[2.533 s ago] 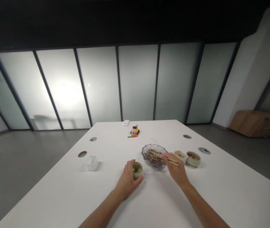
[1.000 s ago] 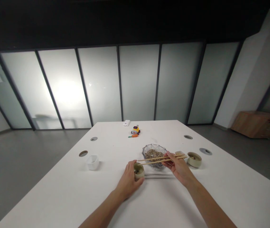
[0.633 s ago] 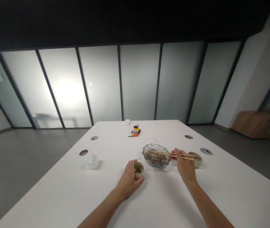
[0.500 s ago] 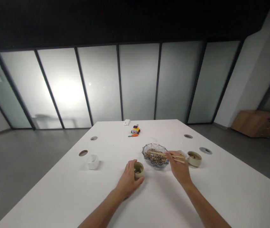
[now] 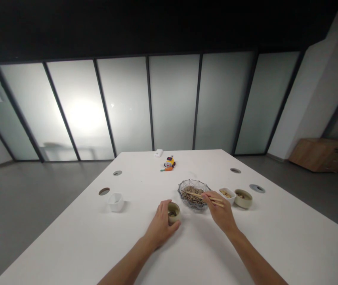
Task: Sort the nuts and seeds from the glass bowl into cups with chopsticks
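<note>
My left hand (image 5: 162, 225) is wrapped round the left side of a small olive-green cup (image 5: 174, 215), which stands upright on the table with a few dark seeds at its bottom. In my right hand (image 5: 220, 209) is a pair of wooden chopsticks (image 5: 198, 195). Their tips reach into a clear scalloped glass bowl (image 5: 193, 206) holding a heap of striped, seed-like pieces (image 5: 191, 190), perhaps sunflower seeds. Whether the tips pinch a piece is too small to tell. Just right of this hand stands a white square dish (image 5: 231, 200) with pale yellowish pieces inside.
Another olive-green cup (image 5: 243, 202) with some contents stands far right. At left is a white square dish (image 5: 115, 205). Farther back on the white table (image 5: 103, 245) lie a yellow toy car (image 5: 169, 162), a toy carrot (image 5: 167, 169) and a white device (image 5: 158, 152). Round holes pierce the tabletop.
My right hand took the chopsticks from the bowl to above the cup, then back right into the bowl. It has since shifted left, uncovering the right white dish. My left hand stays on the cup.
</note>
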Demonstrator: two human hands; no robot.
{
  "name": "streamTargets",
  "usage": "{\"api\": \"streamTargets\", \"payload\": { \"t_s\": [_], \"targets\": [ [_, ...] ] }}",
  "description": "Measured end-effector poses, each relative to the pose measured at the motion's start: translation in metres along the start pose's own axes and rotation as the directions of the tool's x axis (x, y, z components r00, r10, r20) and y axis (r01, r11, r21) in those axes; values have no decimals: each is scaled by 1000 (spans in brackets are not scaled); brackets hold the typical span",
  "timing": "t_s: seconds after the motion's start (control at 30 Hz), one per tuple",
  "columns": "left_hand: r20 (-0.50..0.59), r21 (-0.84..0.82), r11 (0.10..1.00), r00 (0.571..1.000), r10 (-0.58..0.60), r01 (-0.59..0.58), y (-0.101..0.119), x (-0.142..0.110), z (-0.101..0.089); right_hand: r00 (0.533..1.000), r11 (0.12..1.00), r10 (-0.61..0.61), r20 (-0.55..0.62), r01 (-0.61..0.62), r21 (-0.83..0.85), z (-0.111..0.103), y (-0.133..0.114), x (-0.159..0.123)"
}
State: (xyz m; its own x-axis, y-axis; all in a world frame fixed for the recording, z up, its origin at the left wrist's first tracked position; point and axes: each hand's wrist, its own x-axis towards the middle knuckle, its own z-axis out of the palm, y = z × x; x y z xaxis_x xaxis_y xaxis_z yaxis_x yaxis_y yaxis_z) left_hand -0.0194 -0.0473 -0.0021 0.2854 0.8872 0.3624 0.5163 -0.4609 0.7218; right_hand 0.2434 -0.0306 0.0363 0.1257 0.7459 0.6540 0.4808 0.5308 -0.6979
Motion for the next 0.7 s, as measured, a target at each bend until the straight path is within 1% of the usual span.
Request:
{"api": "streamTargets", "payload": {
  "t_s": [0.13,0.47,0.57,0.7],
  "targets": [
    [6,4,1000,1000,-14,14,0,0,0,1000,1000,-1,9,1,6,1,1,-1],
    [-4,8,1000,1000,-3,3,-1,1,0,998,1000,10,58,-12,19,4,0,0],
    [5,6,1000,1000,-8,8,0,1,-1,999,1000,16,37,-17,18,4,1,-1],
    [9,0,1000,1000,-15,15,1,1,-1,1000,1000,-6,-30,5,-17,0,-1,1]
  ]
}}
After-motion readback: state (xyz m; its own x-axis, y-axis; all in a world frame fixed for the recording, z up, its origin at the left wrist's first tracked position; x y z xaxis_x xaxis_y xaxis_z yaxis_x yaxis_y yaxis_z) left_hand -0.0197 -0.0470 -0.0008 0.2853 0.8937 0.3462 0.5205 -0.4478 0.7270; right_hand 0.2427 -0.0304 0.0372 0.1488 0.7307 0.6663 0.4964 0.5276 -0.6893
